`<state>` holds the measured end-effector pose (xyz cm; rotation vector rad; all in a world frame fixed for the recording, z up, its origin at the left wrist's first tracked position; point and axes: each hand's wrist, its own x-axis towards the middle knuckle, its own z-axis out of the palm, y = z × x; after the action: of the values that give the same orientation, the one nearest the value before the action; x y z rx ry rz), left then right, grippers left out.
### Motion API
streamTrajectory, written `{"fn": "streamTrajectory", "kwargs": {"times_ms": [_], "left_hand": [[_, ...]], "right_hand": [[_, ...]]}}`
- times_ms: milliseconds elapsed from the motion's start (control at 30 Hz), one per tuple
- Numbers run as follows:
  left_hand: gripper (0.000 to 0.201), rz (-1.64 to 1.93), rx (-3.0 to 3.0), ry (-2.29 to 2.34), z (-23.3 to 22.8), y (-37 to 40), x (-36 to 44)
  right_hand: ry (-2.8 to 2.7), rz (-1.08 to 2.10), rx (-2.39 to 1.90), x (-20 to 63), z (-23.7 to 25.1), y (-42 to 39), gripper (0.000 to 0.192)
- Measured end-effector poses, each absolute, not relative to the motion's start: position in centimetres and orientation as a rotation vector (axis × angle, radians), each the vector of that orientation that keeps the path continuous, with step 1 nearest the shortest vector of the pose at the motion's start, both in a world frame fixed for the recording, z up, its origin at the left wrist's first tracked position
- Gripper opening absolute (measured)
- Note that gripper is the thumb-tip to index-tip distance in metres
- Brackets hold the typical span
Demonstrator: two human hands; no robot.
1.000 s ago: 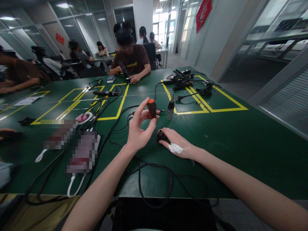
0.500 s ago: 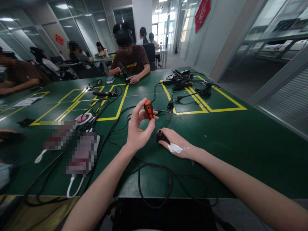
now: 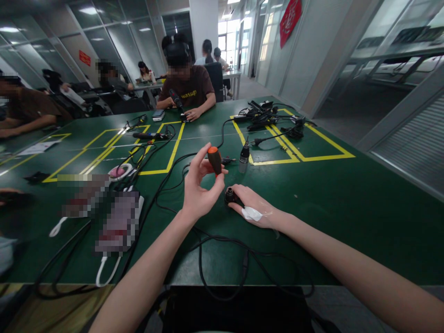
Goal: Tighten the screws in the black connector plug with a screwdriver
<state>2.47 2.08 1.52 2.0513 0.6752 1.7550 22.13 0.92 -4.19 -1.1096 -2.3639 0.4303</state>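
Observation:
My left hand (image 3: 201,187) pinches an orange and black screwdriver (image 3: 214,160) by its handle, butt end up. Its shaft is mostly hidden behind the fingers, and I cannot tell whether the tip touches anything. Low on the green table, my right hand (image 3: 251,203) grips a dark cylindrical part (image 3: 229,195) with a round, open-looking top. A white patch (image 3: 252,213) is taped near that wrist. Just beyond both hands stands a black tool with a clear lower section and a thin pointed tip (image 3: 244,157), upright on the table.
Black cables (image 3: 222,238) loop across the table (image 3: 333,217) in front of me and to the left. A heap of black cords and plugs (image 3: 260,115) lies at the back right. Two blurred devices (image 3: 120,222) rest at left. Across the table sits a co-worker (image 3: 189,88) holding a tool.
The screwdriver handle has turned in my left fingers: its dark side now faces me where orange patches showed before. My right hand and the dark part stay in place.

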Motion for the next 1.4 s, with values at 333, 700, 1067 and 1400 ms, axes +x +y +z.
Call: {"fn": "streamTrajectory", "kwargs": {"times_ms": [333, 700, 1067, 1400], "left_hand": [[0.068, 1.727, 2.084, 0.645, 1.25, 2.13, 2.62], [0.072, 1.832, 2.090, 0.715, 1.44, 2.57, 2.36], [0.070, 1.776, 2.117, 0.702, 1.54, 2.07, 2.60], [0.067, 1.817, 2.085, 0.736, 1.65, 2.19, 2.68]], "right_hand": [[-2.364, 0.429, -1.106, 22.13, -4.05, 1.01, 0.024], [-2.358, 0.434, -1.113, 22.30, -4.54, 1.10, 0.027], [-2.358, 0.424, -1.109, 22.19, -4.37, 1.11, 0.024], [-2.361, 0.444, -1.114, 22.13, -4.19, 1.02, 0.028]]}}
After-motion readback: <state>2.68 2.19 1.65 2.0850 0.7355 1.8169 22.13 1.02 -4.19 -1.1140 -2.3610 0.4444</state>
